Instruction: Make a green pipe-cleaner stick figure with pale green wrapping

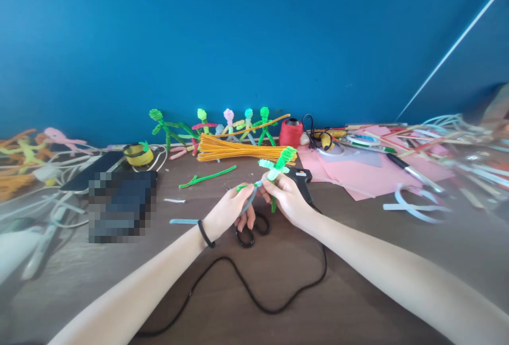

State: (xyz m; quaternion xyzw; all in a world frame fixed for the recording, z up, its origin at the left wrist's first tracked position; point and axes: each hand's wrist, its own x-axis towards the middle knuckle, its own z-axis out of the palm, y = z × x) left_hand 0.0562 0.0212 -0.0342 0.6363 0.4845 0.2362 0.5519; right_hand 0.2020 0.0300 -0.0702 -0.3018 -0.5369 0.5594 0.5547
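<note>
A green pipe-cleaner figure (284, 158) with a pale mint band around it is upright over the middle of the table. My right hand (287, 195) pinches its lower part, and a green end hangs below the fingers. My left hand (235, 204) is closed on a blue-grey pipe cleaner (248, 202) that meets the figure between the two hands. A short green piece shows at the left fingertips. Beneath the hands lie black-handled scissors (261, 224). A green pipe cleaner (207, 176) and a blue strip (183, 221) lie to the left.
Orange pipe cleaners (242, 150) are bundled behind the hands, before several figures at the blue wall (238, 32). A glue gun (303, 180), red spool (290, 133) and pink paper (358, 170) are right. Phones (125, 204) and cables are left; a black cord (254, 302) crosses the front.
</note>
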